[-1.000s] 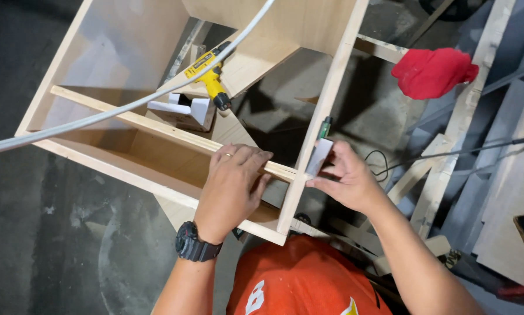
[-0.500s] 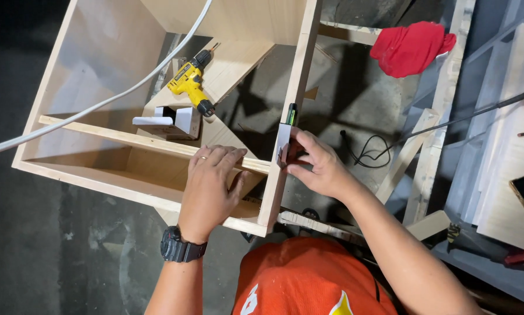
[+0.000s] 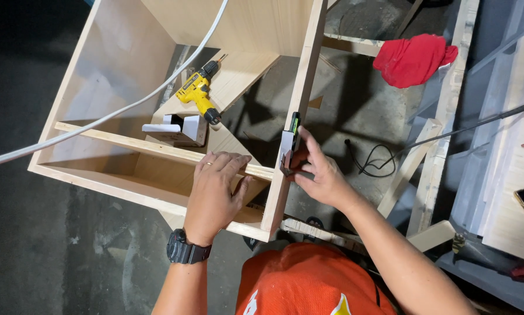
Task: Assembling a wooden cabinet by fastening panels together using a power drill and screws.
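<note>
Below, dark concrete floor [image 3: 69,256] — left hand [image 3: 215,189] flat on crosswise rail [image 3: 157,149], right hand [image 3: 320,172] fingers clenched around upright grey tool [image 3: 289,143] — long axis along side panel [image 3: 300,99].

pale wood, bright yellow and red on dark grey

pale cabinet frame [image 3: 157,192] at centre; yellow-and-black drill [image 3: 199,92] at 11 o'clock; red cloth [image 3: 412,58] at 1 o'clock; white cable [image 3: 98,119] at 10; black watch [image 3: 186,252] and orange shirt [image 3: 308,283] at 6.

drill [image 3: 199,93] inside cabinet frame [image 3: 300,99], cloth [image 3: 413,58] to its right, cable [image 3: 384,157] on floor
</note>
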